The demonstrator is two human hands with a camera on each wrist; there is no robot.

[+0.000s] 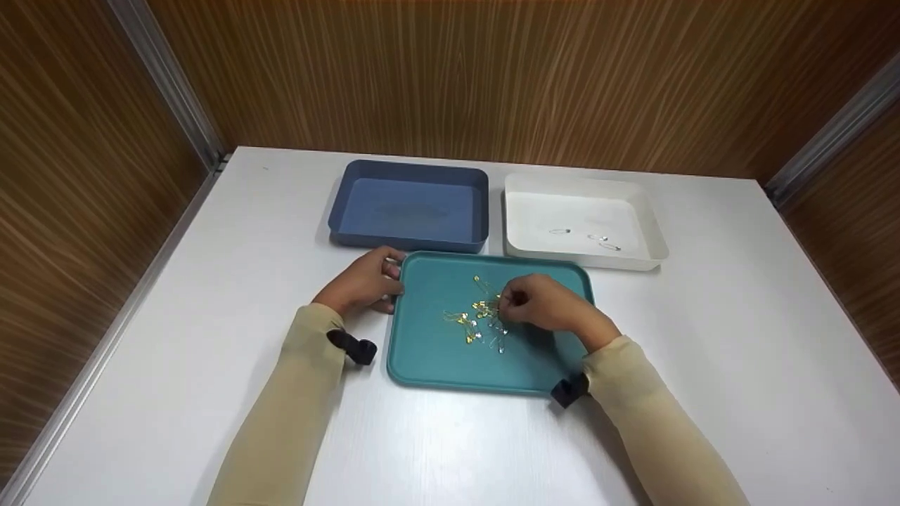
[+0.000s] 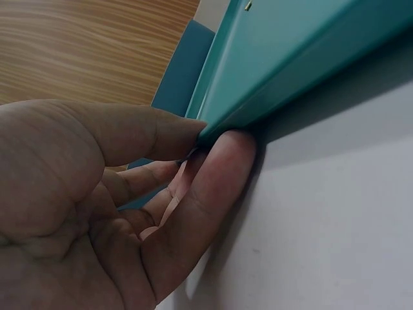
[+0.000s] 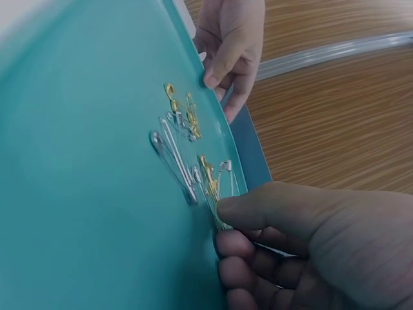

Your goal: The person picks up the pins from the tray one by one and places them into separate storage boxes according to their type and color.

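Fingers of the right hand (image 1: 545, 303) pinch a pin (image 3: 216, 194) from the pile on the tray (image 1: 429, 351), whose corner the left hand (image 1: 365, 284) grips.

You face a white table (image 1: 703, 365) set into a booth of brown wood-grain walls (image 1: 492, 70). The back wall runs straight across; side walls angle toward you on left and right. Grey metal strips (image 1: 169, 77) mark both back corners, and another edges the table's left side. Light is even and soft.
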